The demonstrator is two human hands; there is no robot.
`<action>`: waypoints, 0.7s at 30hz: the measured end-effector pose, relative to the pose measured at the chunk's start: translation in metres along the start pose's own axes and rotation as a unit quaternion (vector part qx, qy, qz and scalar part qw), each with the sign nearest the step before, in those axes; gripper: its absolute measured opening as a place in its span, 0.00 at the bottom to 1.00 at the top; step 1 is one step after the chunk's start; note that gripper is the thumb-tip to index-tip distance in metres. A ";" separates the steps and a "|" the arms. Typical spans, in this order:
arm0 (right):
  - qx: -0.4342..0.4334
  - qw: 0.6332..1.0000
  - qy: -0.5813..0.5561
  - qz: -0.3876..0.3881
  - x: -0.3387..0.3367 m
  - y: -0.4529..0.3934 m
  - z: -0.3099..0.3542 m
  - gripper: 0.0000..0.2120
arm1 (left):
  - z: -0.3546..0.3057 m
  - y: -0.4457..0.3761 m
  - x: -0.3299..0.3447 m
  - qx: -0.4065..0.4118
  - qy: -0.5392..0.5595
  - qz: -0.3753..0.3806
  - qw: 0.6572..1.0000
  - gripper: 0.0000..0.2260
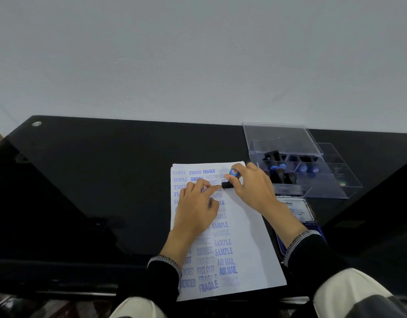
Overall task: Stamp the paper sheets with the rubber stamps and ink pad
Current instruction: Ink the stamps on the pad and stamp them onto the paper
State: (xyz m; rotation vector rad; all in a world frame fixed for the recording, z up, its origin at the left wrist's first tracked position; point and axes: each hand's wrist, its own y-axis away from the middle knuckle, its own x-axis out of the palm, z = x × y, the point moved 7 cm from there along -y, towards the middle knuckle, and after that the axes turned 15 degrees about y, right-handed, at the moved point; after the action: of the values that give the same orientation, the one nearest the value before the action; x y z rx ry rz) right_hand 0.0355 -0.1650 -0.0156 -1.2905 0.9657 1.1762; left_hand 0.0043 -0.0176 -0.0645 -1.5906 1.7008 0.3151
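Right hand (pixel 250 187): grip clasps blue-capped stamp (pixel 231 179) on paper sheet (pixel 248 228). Left hand (pixel 195 210): grip released, forefinger touching stamp base. Black bench (pixel 106 180); clear box (pixel 312 180).

hands (pixel 198 210): 2 | stamp in hand (pixel 231 179): 1 | clear box (pixel 296 161): 1 | ink pad (pixel 299 210): 1
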 end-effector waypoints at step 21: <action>-0.021 0.999 0.037 -0.001 -0.005 0.002 0.012 0.18 | 0.050 0.017 -0.067 -0.182 0.028 -0.141 0.973 0.18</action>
State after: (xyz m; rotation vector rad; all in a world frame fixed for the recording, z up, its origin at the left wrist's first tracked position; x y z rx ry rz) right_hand 0.0313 -0.1533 -0.0100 -1.3759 0.9967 1.1596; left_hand 0.0011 0.0672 -0.0583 -2.0997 1.4887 0.4593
